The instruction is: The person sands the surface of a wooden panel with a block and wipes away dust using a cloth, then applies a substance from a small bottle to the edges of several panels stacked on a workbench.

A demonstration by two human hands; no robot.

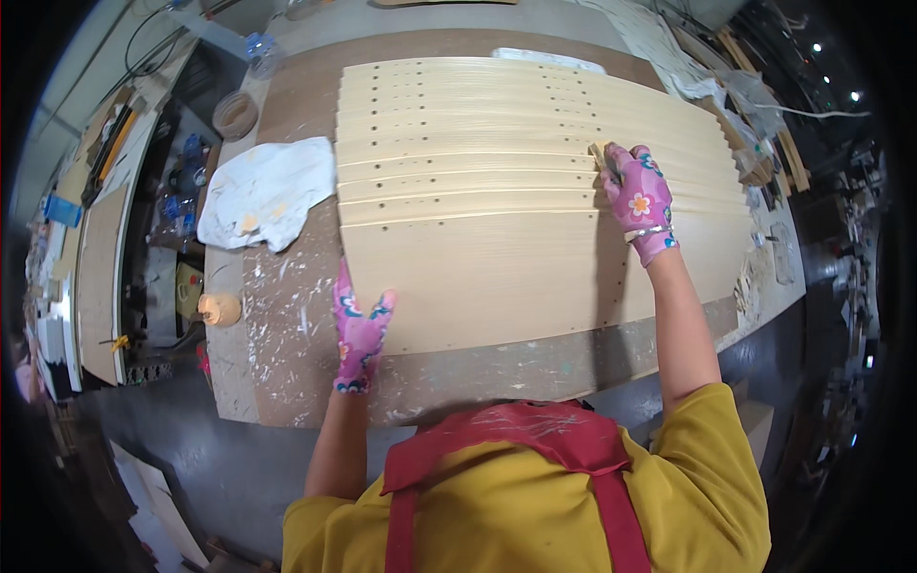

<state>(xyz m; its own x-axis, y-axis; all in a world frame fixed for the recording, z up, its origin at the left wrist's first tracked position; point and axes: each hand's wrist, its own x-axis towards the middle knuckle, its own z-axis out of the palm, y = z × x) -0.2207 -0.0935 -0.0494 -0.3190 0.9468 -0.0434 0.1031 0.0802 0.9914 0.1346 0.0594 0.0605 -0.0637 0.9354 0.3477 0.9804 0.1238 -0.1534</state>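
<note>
Overlapping pale wooden panels with rows of small dark holes lie in a stepped stack across the table. My left hand, in a pink flowered glove, is at the left edge of the nearest panel. Its thumb stands apart from its stretched fingers, and it holds nothing I can see. Over the right part of the stack, my right hand, gloved alike, is closed on a small yellowish pad, which is mostly hidden by the fingers. That pad sits close to the stepped panel edges; whether it touches them I cannot tell.
A stained white cloth lies left of the stack on the paint-spattered table. Beyond it stand a round tub and a clear plastic bottle. An orange-tan container is at the left table edge. A cluttered shelf stands farther left.
</note>
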